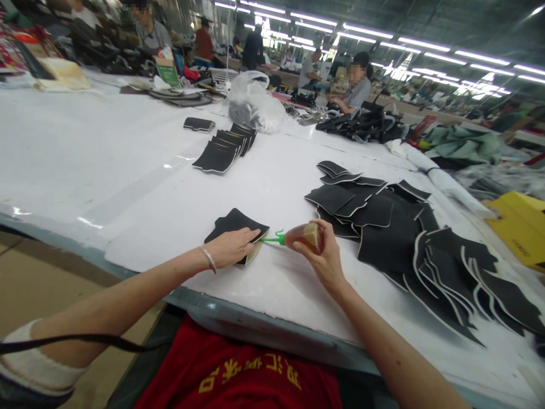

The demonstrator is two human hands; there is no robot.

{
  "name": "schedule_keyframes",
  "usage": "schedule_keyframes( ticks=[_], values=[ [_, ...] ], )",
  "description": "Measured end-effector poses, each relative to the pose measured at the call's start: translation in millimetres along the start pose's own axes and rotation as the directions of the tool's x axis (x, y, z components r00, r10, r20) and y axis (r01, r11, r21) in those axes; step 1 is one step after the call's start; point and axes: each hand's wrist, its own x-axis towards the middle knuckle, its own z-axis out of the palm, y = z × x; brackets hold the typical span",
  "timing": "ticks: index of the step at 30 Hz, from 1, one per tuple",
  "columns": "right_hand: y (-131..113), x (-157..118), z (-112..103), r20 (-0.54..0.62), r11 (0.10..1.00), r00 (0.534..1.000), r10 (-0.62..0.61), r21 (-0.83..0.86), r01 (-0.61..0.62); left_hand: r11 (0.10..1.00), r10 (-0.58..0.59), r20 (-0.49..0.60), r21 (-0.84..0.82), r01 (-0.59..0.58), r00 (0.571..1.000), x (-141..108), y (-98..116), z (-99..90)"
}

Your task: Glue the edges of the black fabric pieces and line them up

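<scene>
"Where's the black piece [234, 220]?"
"Under the left hand [232, 247], whose fingers lie stretched across it; the thumb is hidden, so I can't tell if it pinches."
"And the right hand [322, 254]?"
"Wrapped round a translucent amber bottle [298, 234], the thin green nozzle [275, 239] reaching the piece's edge."
"Beyond?"
"Right of that grip, smooth black sheets [389, 230] with pale, curving edges, heaped on a glossy white tabletop [145, 165]."

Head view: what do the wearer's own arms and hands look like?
The left hand and right hand are ungloved. The left arm has a silvery bracelet at the wrist and a white sleeve edge higher up; a dark strap crosses it. The right arm is bare as far as it shows.
</scene>
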Motion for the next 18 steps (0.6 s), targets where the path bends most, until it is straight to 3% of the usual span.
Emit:
schedule_keyframes(
  ticks=[4,10,12,15,18],
  values=[
    [-12.4,-17.1,4.8,0.107,0.973,0.984,0.142,0.165,-0.159,1.000,0.000,0.008,0.028,-0.001,1.000,-0.9,1.6,-0.5],
    [-24.0,-22.9,8.3,0.131,0.907,0.953,0.275,0.293,-0.302,0.997,0.016,0.012,0.072,-0.016,1.000,-2.2,3.0,-0.7],
    [-26.5,-20.9,5.7,0.185,0.825,0.905,0.382,0.372,-0.425,0.999,0.012,0.007,0.051,-0.013,1.000,-1.1,1.6,1.0],
    [-28.9,-16.4,-2.6,0.310,0.633,0.803,0.508,0.499,-0.593,0.999,-0.022,-0.012,-0.032,0.022,1.000,0.9,-0.9,4.7],
    [-28.7,-8.9,-18.6,0.289,0.433,0.751,0.594,0.672,-0.601,0.990,-0.032,-0.071,-0.138,0.022,0.997,0.5,-4.5,7.1]
  ],
)
